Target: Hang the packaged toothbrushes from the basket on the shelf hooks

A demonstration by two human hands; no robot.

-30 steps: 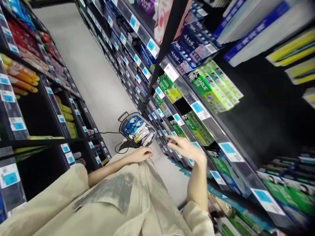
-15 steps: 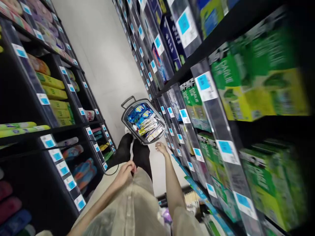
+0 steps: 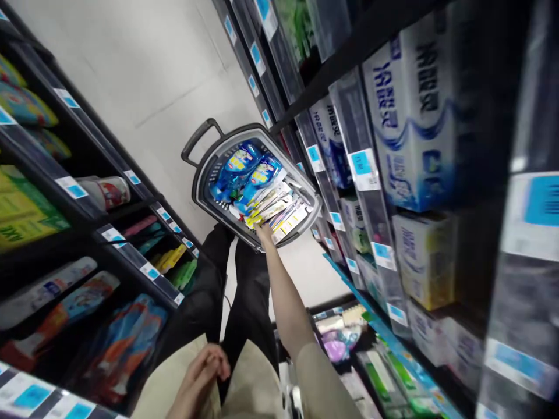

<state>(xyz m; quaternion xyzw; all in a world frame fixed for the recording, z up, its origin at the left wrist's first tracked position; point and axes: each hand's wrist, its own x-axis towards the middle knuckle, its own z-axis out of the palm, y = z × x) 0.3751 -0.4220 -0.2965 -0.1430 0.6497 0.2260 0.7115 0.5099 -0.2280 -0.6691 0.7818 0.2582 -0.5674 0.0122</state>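
Note:
A grey shopping basket with a dark handle sits on the floor by my feet. Inside it are shiny blue bags and a bundle of slim, mostly white and yellow packs. My right hand reaches over the near rim to the ends of the slim packs; its fingertips are hard to make out, so I cannot tell whether it grips one. At my waist, against the beige jacket, my left hand has its fingers curled closed. Whatever it may hold is hidden.
Shelves with price tags line both sides of a narrow aisle. White and blue boxes stand on the right, yellow-green packs on the left. Pale floor stretches ahead. A lower display with a purple item lies at the lower right.
My right hand has moved from beside the basket into it, at the slim packs. The view is closer to the basket. My left hand stays by the jacket, lower in view.

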